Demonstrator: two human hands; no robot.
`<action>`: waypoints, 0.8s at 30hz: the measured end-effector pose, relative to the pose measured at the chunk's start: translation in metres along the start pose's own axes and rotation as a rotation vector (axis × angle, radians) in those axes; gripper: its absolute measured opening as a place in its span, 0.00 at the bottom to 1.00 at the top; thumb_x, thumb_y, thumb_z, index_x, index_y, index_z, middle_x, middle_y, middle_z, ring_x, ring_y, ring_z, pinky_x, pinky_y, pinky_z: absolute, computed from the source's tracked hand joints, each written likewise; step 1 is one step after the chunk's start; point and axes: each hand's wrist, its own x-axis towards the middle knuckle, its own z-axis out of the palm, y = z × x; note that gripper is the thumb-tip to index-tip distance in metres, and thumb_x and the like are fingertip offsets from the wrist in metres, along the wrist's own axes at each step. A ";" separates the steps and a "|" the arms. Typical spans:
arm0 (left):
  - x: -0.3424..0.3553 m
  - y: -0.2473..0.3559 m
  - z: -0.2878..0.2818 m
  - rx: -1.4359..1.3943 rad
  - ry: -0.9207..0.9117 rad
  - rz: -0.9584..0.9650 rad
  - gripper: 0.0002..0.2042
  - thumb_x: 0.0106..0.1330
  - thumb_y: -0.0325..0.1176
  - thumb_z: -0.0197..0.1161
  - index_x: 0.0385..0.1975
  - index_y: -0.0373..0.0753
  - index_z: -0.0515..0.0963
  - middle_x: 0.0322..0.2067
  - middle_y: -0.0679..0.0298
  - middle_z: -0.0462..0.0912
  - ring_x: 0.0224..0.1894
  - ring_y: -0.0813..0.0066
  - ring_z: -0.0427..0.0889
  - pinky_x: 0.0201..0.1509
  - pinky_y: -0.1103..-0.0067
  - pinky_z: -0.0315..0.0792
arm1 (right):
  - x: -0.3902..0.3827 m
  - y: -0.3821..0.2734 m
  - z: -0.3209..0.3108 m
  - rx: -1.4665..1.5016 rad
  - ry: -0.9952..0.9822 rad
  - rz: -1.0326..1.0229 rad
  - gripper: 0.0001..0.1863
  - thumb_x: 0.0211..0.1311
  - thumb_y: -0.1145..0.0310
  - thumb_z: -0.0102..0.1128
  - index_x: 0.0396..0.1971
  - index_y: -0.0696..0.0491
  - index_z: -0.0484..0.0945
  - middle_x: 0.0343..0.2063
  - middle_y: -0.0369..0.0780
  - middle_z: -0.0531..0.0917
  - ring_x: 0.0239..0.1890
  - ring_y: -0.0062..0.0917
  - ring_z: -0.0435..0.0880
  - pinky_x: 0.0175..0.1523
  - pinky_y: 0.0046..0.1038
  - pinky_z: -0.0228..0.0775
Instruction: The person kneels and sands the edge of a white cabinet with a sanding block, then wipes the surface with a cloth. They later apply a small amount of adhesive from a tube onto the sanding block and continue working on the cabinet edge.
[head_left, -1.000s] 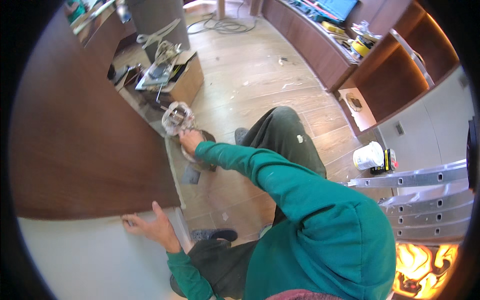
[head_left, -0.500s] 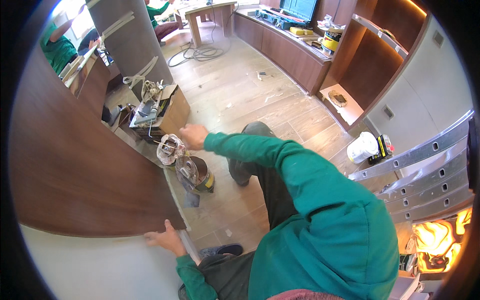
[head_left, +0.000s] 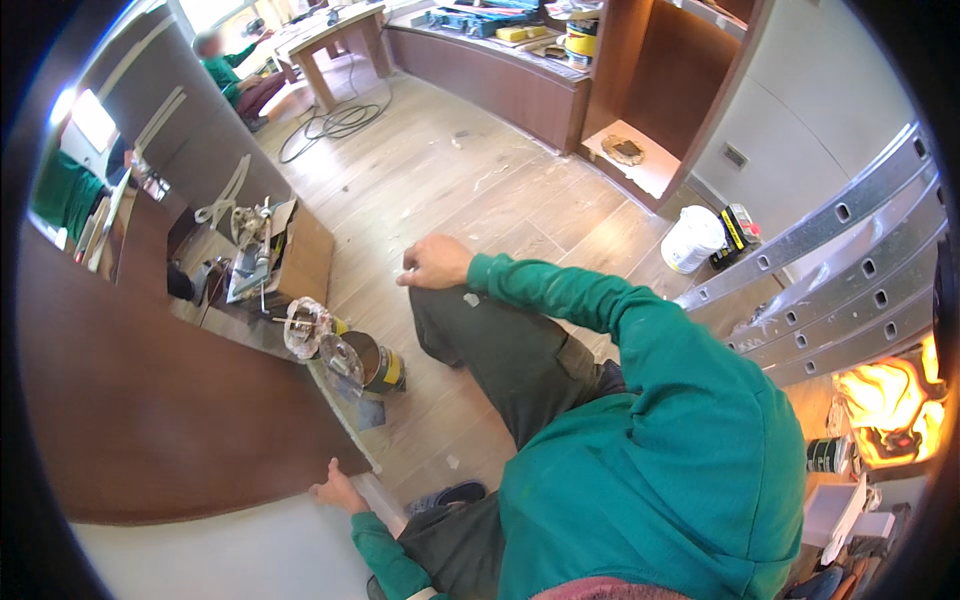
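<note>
My left hand [head_left: 340, 488] rests at the lower corner of a large brown wood-look panel [head_left: 190, 420], fingers stretched and apart, where the panel meets a white surface [head_left: 230, 545]. My right hand [head_left: 437, 262] hangs over my bent knee, its fingers curled closed; whatever they hold, if anything, is hidden. Left of that knee, by the panel's edge, an opened round can [head_left: 385, 365] has its smeared lid [head_left: 343, 358] tipped up beside it. Just behind stands a second, crusted pot [head_left: 305, 325] with a thin stick across its top.
A cardboard box [head_left: 305, 255] full of tools stands beyond the cans. To my right are a white bucket [head_left: 692, 240], a black container [head_left: 735, 235] and a metal ladder [head_left: 845, 265]. A coiled cable [head_left: 335, 122] lies on the far floor, near a person in green [head_left: 240, 75].
My right hand has moved away from the crusted pot, rightward to above my knee. My left hand stays at the panel's corner. The whole view has shifted and turned a little.
</note>
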 end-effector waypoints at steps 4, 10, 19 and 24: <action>0.011 -0.010 0.009 -0.279 -0.090 -0.177 0.30 0.51 0.33 0.70 0.46 0.12 0.69 0.43 0.41 0.79 0.44 0.52 0.78 0.51 0.64 0.72 | -0.004 -0.002 -0.001 -0.041 0.066 -0.004 0.23 0.55 0.47 0.60 0.33 0.55 0.85 0.33 0.48 0.85 0.39 0.43 0.84 0.47 0.40 0.75; 0.023 -0.005 0.006 -0.446 -0.244 -0.401 0.28 0.52 0.33 0.70 0.45 0.16 0.70 0.42 0.44 0.78 0.42 0.57 0.78 0.45 0.64 0.72 | -0.007 0.012 0.003 0.009 0.158 0.024 0.22 0.56 0.49 0.59 0.31 0.55 0.84 0.31 0.49 0.85 0.38 0.44 0.84 0.46 0.42 0.75; 0.011 0.010 0.005 -0.492 -0.198 -0.429 0.30 0.53 0.38 0.68 0.49 0.21 0.70 0.53 0.43 0.73 0.56 0.48 0.74 0.55 0.61 0.67 | -0.015 0.021 -0.009 0.100 0.189 0.070 0.19 0.53 0.53 0.59 0.31 0.56 0.85 0.31 0.52 0.85 0.37 0.46 0.84 0.46 0.41 0.77; 0.021 -0.014 0.012 -0.551 -0.307 -0.448 0.32 0.55 0.43 0.66 0.57 0.30 0.68 0.59 0.48 0.69 0.61 0.47 0.70 0.60 0.60 0.64 | -0.014 0.017 -0.006 0.111 0.219 0.067 0.20 0.53 0.53 0.58 0.31 0.56 0.85 0.32 0.53 0.84 0.37 0.47 0.84 0.47 0.42 0.76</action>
